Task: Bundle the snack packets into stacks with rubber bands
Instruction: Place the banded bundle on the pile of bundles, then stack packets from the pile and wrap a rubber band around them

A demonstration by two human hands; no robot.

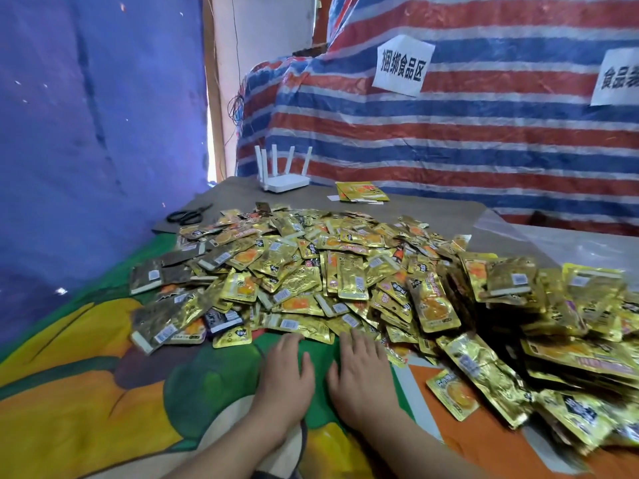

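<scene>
A wide heap of gold snack packets [328, 271] covers the middle and right of the table. My left hand [285, 371] lies flat, palm down, on the colourful cloth [103, 392] just in front of the heap. Its fingertips reach the nearest packets. My right hand [363, 371] lies flat beside it, fingers straight, fingertips at the heap's front edge. Neither hand holds anything. A small stack of the same packets [361, 191] sits apart at the back of the table. I see no rubber bands.
Black scissors [188, 216] lie at the back left. A white router [285, 174] with several antennas stands at the back edge. A blue sheet hangs on the left, and a striped tarp [449, 133] with paper signs stands behind. Clear plastic [570, 243] lies at the far right.
</scene>
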